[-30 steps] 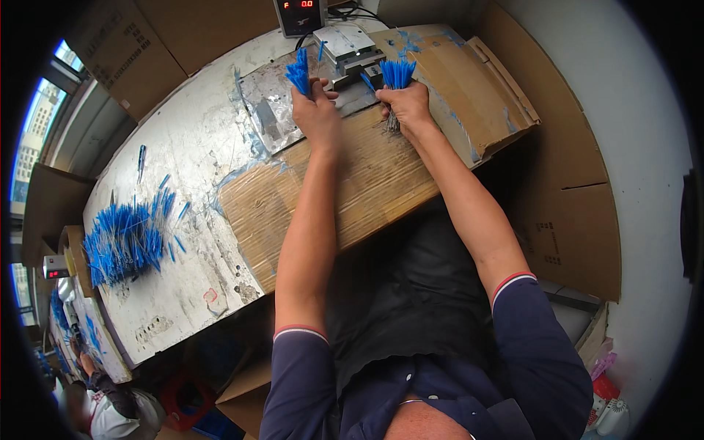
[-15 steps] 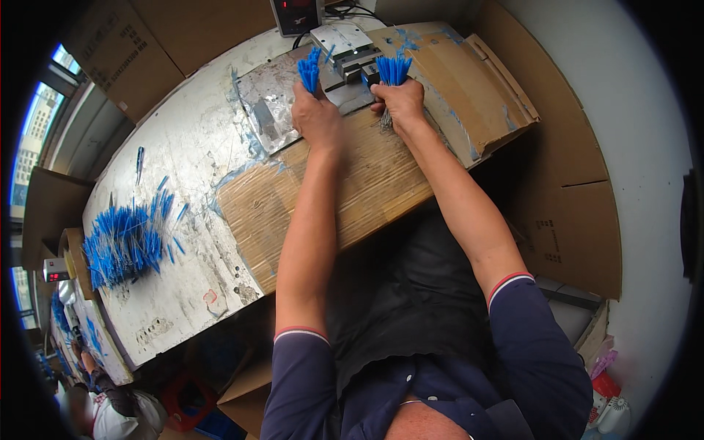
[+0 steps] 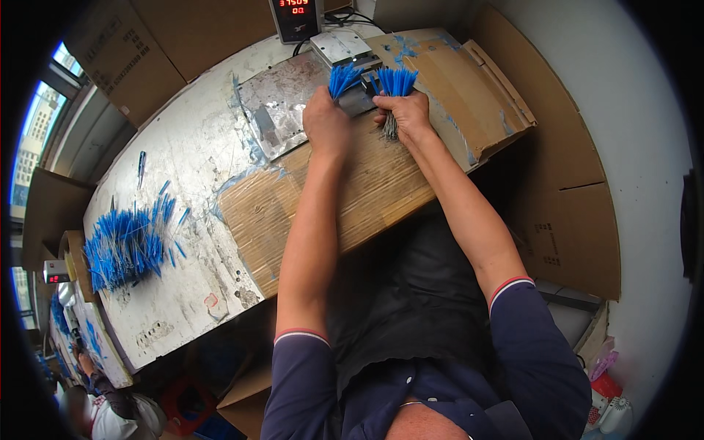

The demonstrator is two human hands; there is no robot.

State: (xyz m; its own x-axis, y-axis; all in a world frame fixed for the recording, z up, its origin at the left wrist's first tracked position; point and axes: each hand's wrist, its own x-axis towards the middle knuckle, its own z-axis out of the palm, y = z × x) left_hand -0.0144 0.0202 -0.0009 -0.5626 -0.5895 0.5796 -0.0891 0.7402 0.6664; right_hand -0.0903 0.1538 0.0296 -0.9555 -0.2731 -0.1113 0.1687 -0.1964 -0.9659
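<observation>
My left hand (image 3: 324,121) is closed round a bundle of thin wires with blue sleeves (image 3: 344,79), the blue ends fanning out above the fist. Close beside it on the right, my right hand (image 3: 409,116) grips a second bundle of blue-sleeved wires (image 3: 396,82). Bare grey wire ends (image 3: 389,129) hang below the right fingers. Both bundles are held upright just in front of a small metal machine (image 3: 341,45), partly covering its near end. A scuffed metal plate (image 3: 275,95) lies left of the hands.
A large pile of blue-sleeved wires (image 3: 125,246) lies on the white table at left, with a slim dark tool (image 3: 141,167) behind it. Cardboard (image 3: 257,220) covers the near edge. A red-lit counter (image 3: 296,20) stands at the back, flattened cardboard (image 3: 469,88) at right. Another person (image 3: 121,411) sits lower left.
My left hand has moved right and slightly nearer, bringing its bundle close to the right one. My right hand has shifted slightly right and nearer. The counter's display is more fully lit.
</observation>
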